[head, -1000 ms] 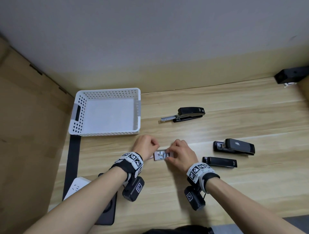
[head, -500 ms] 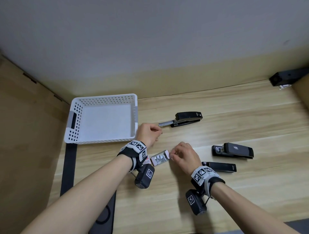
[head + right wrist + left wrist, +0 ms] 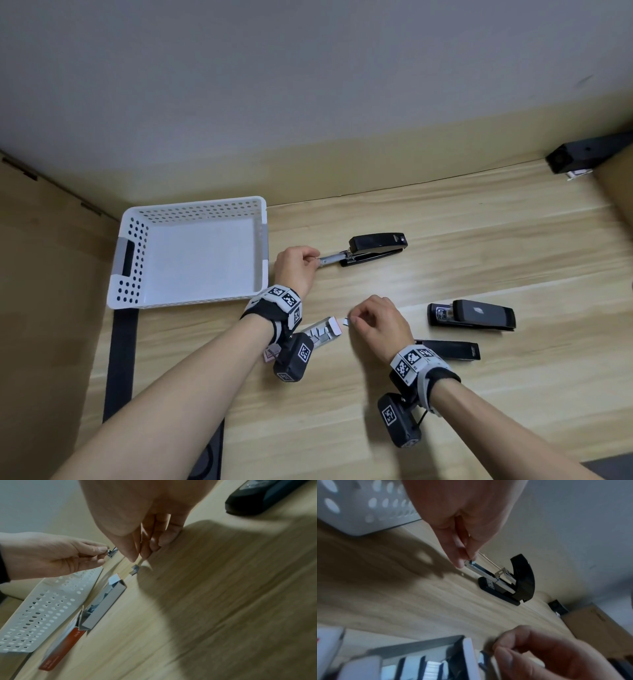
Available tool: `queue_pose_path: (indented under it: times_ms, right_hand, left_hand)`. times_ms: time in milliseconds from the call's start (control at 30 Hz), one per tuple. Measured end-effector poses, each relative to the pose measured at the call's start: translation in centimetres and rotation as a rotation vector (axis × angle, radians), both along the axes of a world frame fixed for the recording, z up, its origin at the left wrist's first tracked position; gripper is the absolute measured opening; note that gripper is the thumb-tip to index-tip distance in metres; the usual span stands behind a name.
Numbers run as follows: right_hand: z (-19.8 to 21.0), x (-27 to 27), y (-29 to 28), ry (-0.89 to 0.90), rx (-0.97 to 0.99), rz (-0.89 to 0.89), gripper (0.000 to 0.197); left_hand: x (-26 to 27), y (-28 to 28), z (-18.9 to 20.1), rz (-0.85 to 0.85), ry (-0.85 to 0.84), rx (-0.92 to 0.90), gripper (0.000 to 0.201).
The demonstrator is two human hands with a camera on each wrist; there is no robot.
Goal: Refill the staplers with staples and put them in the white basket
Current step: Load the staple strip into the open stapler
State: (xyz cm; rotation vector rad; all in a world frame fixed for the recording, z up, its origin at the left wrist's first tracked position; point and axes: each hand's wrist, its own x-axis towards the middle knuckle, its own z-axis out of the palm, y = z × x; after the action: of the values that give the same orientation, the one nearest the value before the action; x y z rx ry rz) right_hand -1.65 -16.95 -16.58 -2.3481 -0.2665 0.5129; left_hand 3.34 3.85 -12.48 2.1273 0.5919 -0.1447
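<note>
The orange-and-white cardboard staple box (image 3: 61, 646) is showing small print too blurred to read, lying open on the pale wooden tabletop (image 3: 445, 240) just in front of the white perforated plastic basket (image 3: 191, 253). Right of the basket, the left hand (image 3: 296, 270) is pinching the metal tray of the black stapler (image 3: 373, 248). The right hand (image 3: 378, 323), in front of that stapler, is pinching a short staple strip (image 3: 346, 321).

A black box-shaped device (image 3: 582, 157) sits at the table's (image 3: 445, 222) far right corner. A black strip (image 3: 120, 359) runs along its left edge.
</note>
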Motion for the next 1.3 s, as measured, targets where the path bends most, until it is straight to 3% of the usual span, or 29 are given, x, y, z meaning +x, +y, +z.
queue_pose_path:
  times_ms: [167,400,767,900,1033,1133,1300]
  right_hand:
    - [0.1,0.0,0.2,-0.014,-0.011,-0.004,0.012]
    - [0.2,0.0,0.4,0.001,-0.03,-0.013,0.009]
    - [0.9,1.0,0.8,0.032,-0.018,0.012,0.005]
    - [0.9,1.1,0.7,0.05,-0.02,0.062,0.017]
    - [1.5,1.0,0.9,0.025,0.074,0.086,0.013]
    - [1.9,1.1,1.7,-0.009,0.079,0.192,0.007]
    - [2.0,0.7,3.2,-0.123,-0.089,0.441,0.019]
  left_hand:
    - [0.4,0.0,0.3,-0.196,0.008,0.239,0.013]
    - [0.5,0.4,0.5,-0.358,0.077,0.39,0.014]
    - [0.8,0.1,0.6,-0.268,-0.001,0.302,0.016]
    - [1.1,-0.2,0.9,-0.263,0.009,0.292,0.016]
    - [1.2,-0.3,1.3,-0.239,-0.032,0.264,0.013]
    - [1.2,-0.2,1.2,-0.211,-0.084,0.24,0.011]
    - [1.2,-0.1,0.4,-0.256,-0.028,0.266,0.013]
